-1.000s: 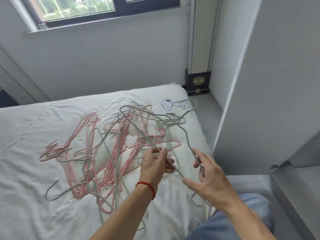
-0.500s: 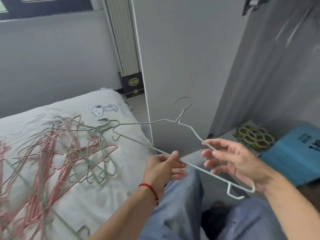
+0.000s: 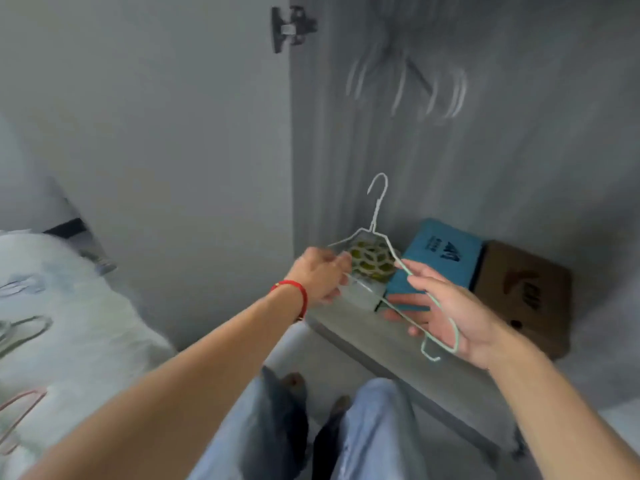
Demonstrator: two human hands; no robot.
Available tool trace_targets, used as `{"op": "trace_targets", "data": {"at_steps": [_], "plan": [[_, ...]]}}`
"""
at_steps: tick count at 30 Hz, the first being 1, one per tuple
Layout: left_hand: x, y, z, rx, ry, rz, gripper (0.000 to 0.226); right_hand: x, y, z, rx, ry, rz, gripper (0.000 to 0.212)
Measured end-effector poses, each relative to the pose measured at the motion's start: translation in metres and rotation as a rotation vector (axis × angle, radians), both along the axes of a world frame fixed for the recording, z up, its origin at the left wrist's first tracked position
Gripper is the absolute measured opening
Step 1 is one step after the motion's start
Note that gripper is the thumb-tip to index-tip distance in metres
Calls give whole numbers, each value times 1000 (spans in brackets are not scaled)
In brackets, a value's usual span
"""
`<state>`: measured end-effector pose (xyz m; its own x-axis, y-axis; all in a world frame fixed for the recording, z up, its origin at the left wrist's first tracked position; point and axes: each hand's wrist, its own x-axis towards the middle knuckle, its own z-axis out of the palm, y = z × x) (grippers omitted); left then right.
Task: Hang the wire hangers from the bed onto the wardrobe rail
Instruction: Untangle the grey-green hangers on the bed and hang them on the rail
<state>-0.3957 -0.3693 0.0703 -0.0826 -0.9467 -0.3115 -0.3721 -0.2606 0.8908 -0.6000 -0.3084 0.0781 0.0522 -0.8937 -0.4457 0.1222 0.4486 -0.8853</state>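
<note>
From the head camera, both hands hold one pale green wire hanger (image 3: pixel 381 233) out in front of the open wardrobe, above its floor shelf (image 3: pixel 391 344). The left hand (image 3: pixel 320 273), with a red cord (image 3: pixel 298 294) at its wrist, has its fingers curled around the hanger's left shoulder; the fingertips themselves are turned away and blurred. The right hand (image 3: pixel 446 306) grips the right shoulder with thumb on top and fingers curled beneath, and the hanger's bent end pokes out below the palm. The hook points up, free of any rail.

Higher in the wardrobe, hangers already hung (image 3: pixel 408 84) show only as pale smeared streaks; the rail they hang from cannot be made out. A door hinge (image 3: pixel 291 27) is dark against the panel edge.

Behind the hands sit a patterned yellow-green object (image 3: pixel 372 259), partly hidden, a blue box (image 3: pixel 446 252) and a brown cardboard box (image 3: pixel 526 292).

At the left edge, the bed (image 3: pixel 79 327) is cut off, with a few more hangers (image 3: pixel 24 332) blurred on it.
</note>
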Motion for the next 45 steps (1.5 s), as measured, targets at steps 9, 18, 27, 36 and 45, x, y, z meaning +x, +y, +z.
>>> {"op": "trace_targets", "data": {"at_steps": [9,18,27,36,45], "plan": [[-75,-67,117,-491,-56,-88,48,-54,-77,44,-237,289,-592,35],[-114,-149,153,-812,-179,-23,29,-91,-175,117,-556,454,-533,47],[-124,-203,168,-878,-254,-15,25,-81,-270,162,-700,585,-525,52],[-106,-208,162,-858,-231,43,23,-78,-304,169,-547,514,-498,35],[-62,-164,160,-806,-318,51,14,-73,-266,138,-502,500,-627,46]]}}
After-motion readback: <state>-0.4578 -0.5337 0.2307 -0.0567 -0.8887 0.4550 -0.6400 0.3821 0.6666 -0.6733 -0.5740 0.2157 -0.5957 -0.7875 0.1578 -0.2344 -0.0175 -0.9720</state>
